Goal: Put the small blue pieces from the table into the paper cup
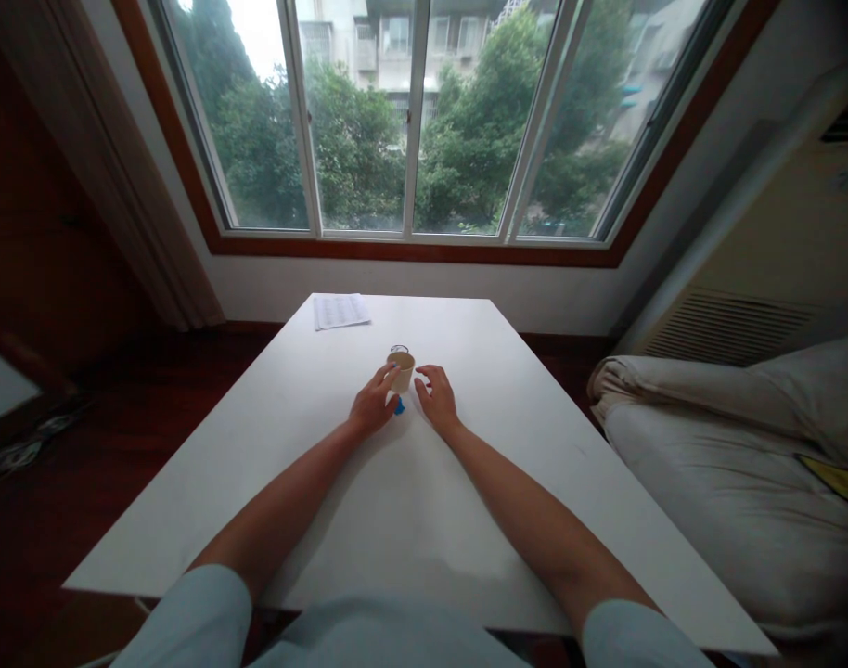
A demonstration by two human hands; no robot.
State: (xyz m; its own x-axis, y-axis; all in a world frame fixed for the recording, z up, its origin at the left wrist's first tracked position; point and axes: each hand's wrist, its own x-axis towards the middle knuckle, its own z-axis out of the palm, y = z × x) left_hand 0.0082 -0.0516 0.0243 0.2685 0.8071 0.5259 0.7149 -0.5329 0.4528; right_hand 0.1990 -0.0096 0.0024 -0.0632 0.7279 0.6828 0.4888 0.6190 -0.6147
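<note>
A beige cup [403,375] stands upright on the white table [396,520], in front of me. My left hand [375,401] is at its left side, fingers apart, with the fingertips at the rim; whether they touch it I cannot tell. Just to the right of the cup, my right hand [436,397] has its fingers curved and spread, with nothing between them. A small blue object [400,405] lies by my left thumb, on the near side of the cup. Behind the cup is a small dark-outlined round item [399,349], too small to make out.
Printed papers [341,312] lie at the table's far left corner. Beyond the table is a wall with a wide window [410,121]. A couch or bed with pale covers [730,482] stands to the right, and cables [31,450] lie on the floor at left.
</note>
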